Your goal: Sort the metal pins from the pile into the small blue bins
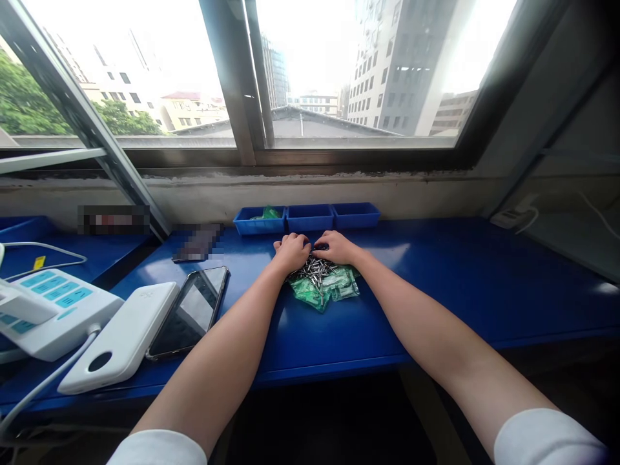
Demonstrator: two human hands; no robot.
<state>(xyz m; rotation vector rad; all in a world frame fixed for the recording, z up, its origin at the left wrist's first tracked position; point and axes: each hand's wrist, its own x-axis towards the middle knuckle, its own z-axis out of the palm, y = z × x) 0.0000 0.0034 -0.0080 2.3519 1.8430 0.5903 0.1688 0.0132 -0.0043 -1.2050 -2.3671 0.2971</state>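
A heap of small, thin silver metal pieces point(317, 271), too small to identify exactly, lies on green-tinted clear plastic bags point(310, 296). At the heap's far left edge is my left hand point(292, 252), its fingers bent down and closed at the metal. My right hand point(336, 247) comes in from the right side, fingers curled and thumb drawn toward them over the back of the heap. Whatever either hand pinches is hidden by the fingers. Just behind both hands stand joined blue bins point(310, 217); the left one contains a green bag point(271, 212).
On the blue table point(450, 278) to my left lie a smartphone point(194, 310), a white power bank point(121, 339) and a white device with blue-green labels point(58, 297). A white cable point(46, 381) runs there. A metal shelf post point(97, 123) and the window frame point(237, 84) stand behind.
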